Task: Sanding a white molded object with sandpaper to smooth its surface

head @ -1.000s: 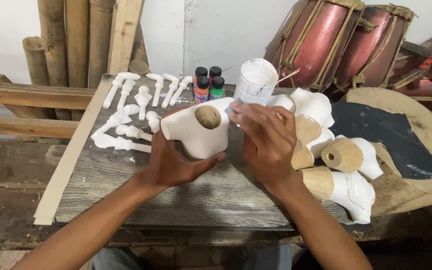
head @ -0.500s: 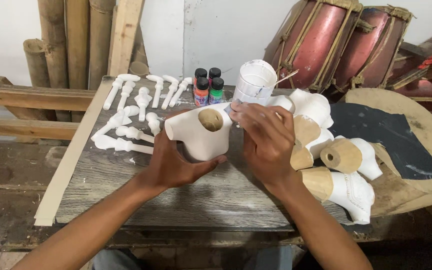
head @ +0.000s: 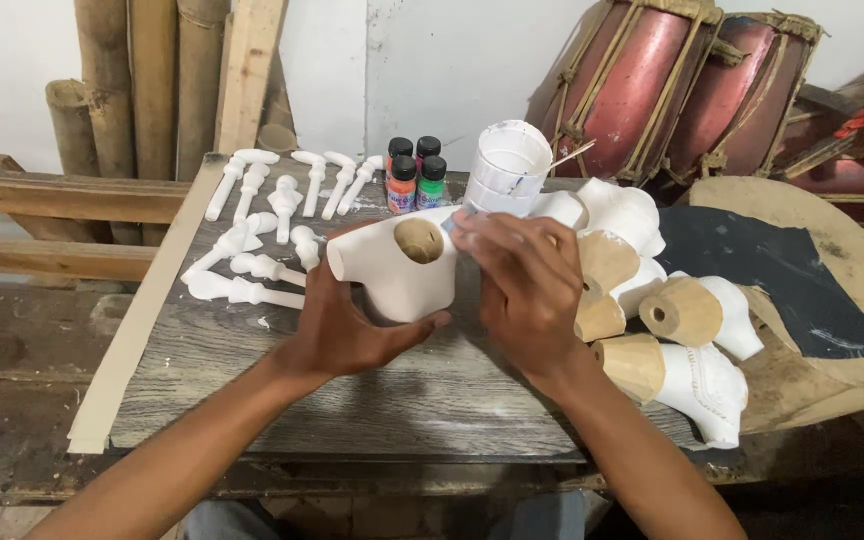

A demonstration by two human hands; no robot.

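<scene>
My left hand (head: 344, 322) grips a white-painted wooden torso piece (head: 399, 266) from below and the left, holding it above the grey board (head: 372, 400). The piece has a bare round wooden socket on top. My right hand (head: 527, 285) rests against the piece's right side, fingers closed at its upper edge; whatever they pinch is hidden. A white plastic cup of white paint (head: 507, 168) stands just behind my right hand.
Several white limb pieces (head: 262, 225) lie at the board's left. Small paint bottles (head: 414, 172) stand at the back. More white torso pieces with bare wooden ends (head: 687, 320) pile at the right. Drums (head: 672, 90), bamboo poles (head: 127, 100) and a black sheet (head: 752, 260) surround the board.
The torso piece has tilted and shifted slightly in my hands. My right hand has slid a little along its upper right edge.
</scene>
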